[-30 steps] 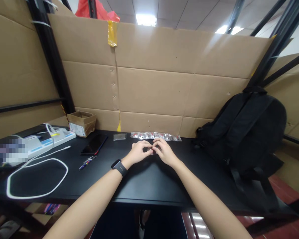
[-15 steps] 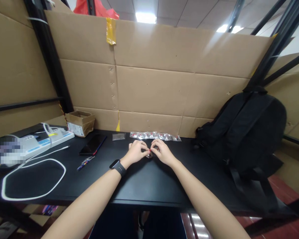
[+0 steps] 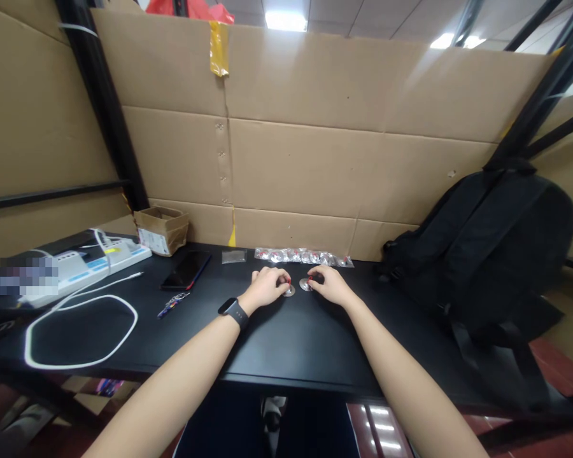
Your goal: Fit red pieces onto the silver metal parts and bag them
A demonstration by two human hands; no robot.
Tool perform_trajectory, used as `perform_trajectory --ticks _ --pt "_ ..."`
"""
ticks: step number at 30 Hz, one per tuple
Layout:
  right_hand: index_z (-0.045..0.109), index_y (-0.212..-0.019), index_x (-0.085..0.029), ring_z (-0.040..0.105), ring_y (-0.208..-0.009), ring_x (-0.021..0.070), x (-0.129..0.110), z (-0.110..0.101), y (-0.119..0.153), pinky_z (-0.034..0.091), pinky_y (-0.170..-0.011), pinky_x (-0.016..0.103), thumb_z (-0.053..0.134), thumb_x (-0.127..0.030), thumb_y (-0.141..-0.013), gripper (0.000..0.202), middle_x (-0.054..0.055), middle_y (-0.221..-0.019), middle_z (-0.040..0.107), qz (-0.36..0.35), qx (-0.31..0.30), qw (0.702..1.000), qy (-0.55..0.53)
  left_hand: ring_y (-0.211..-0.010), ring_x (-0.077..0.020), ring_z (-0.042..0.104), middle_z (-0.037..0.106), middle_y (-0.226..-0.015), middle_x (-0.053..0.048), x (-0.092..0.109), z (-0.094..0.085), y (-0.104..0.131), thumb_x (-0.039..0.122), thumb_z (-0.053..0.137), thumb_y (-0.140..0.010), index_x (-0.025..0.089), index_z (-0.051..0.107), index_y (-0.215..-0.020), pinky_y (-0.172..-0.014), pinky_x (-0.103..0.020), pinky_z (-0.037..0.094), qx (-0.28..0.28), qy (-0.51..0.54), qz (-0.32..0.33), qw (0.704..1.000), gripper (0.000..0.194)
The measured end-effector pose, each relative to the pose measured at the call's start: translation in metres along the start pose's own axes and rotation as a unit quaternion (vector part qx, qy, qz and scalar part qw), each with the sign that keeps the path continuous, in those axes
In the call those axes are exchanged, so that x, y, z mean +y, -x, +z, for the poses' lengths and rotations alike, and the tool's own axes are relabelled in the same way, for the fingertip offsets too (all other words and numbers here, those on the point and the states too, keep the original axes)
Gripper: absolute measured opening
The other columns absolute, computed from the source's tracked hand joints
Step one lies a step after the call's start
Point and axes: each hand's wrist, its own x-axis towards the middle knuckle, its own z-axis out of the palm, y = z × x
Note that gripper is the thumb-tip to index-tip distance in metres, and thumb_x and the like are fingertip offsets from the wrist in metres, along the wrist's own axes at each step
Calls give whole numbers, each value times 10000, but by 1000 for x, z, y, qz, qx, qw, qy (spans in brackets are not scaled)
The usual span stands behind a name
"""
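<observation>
Near the middle of the black table, my left hand pinches a small clear disc with a red part, which rests on the tabletop. My right hand has its fingers closed on a second clear disc with a red part, a short gap to the right of the first. Behind both hands lies a row of clear packets with red and silvery contents. A flat transparent packet sits left of that row. A dark watch is on my left wrist.
At the left are a phone, keys, a white cable, power strips and a small open carton. A black backpack stands at the right, and a cardboard wall rises behind.
My hands have moved apart, and the two discs now show separately with a gap between them. The view has shifted slightly.
</observation>
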Motion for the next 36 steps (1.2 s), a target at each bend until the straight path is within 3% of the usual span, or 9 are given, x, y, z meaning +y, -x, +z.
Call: perform_trajectory --ticks 3,7,9,11,14,17,25,29,36 --pt "705 -1031 -207 642 -922 212 0 1 0 489 -856 341 695 -215 -806 226 64 -1011 705 -6 9 1000 -9 -1158 -277 565 670 -1211 -48 -19 -16 0 430 549 -906 315 646 -1160 -975 -454 376 22 -64 -39 997 295" --pt "707 -977 -206 637 -901 214 -4 -1 -1 481 -835 340 683 -222 -806 172 56 -969 701 -16 13 1000 -9 -1221 -347 531 597 -1297 -148 -57 -40 3 398 537 -900 230 627 -1203 -975 -513 393 30 -163 -174 971 358" --pt "707 -881 -205 634 -874 211 -9 -5 -1 471 -827 339 660 -221 -815 83 46 -915 695 -23 13 1000 -4 -1193 -329 552 615 -1256 -129 -69 -51 5 381 548 -888 244 647 -1145 -960 -492 414 25 -157 -178 971 308" --pt "699 -823 -205 631 -859 208 -12 -9 -1 464 -819 336 641 -220 -821 60 39 -889 689 -26 18 999 -4 -1203 -305 545 618 -1244 -120 -75 -61 6 316 510 -899 251 637 -1145 -963 -467 414 121 -165 -188 961 285" --pt "703 -855 -208 628 -864 206 -14 -12 0 465 -803 332 644 -219 -812 74 37 -920 693 -17 23 1000 -8 -1288 -308 480 555 -1378 -136 -83 -71 6 238 544 -848 259 494 -1366 -1002 -478 378 251 -184 -209 927 521" --pt "705 -925 -206 632 -888 206 -11 -12 2 475 -815 334 661 -217 -801 132 42 -968 698 -11 22 1000 -16 -1317 -298 476 572 -1408 -103 -98 -73 7 218 611 -776 296 430 -1430 -1016 -470 368 175 -158 -193 952 683" --pt "701 -1030 -199 646 -949 215 -6 -9 3 503 -851 350 686 -194 -795 235 69 -1051 701 -6 18 999 -27 -1218 -316 591 694 -1272 -49 -116 -63 3 375 600 -817 329 704 -1139 -1024 -493 382 -18 -149 -197 969 341" --pt "704 -1032 -200 648 -948 213 -6 -8 2 503 -854 348 691 -190 -795 238 66 -1042 705 -11 9 1000 -23 -1200 -323 597 684 -1273 -72 -107 -59 2 458 451 -919 316 731 -1081 -988 -514 415 -43 -142 -170 974 354" --pt "707 -1022 -200 641 -918 207 -7 -8 3 497 -853 350 697 -211 -802 221 60 -1021 706 -19 17 999 -22 -1197 -299 579 661 -1286 -79 -101 -54 2 226 503 -858 311 674 -1177 -972 -473 432 -34 -166 -155 973 371"
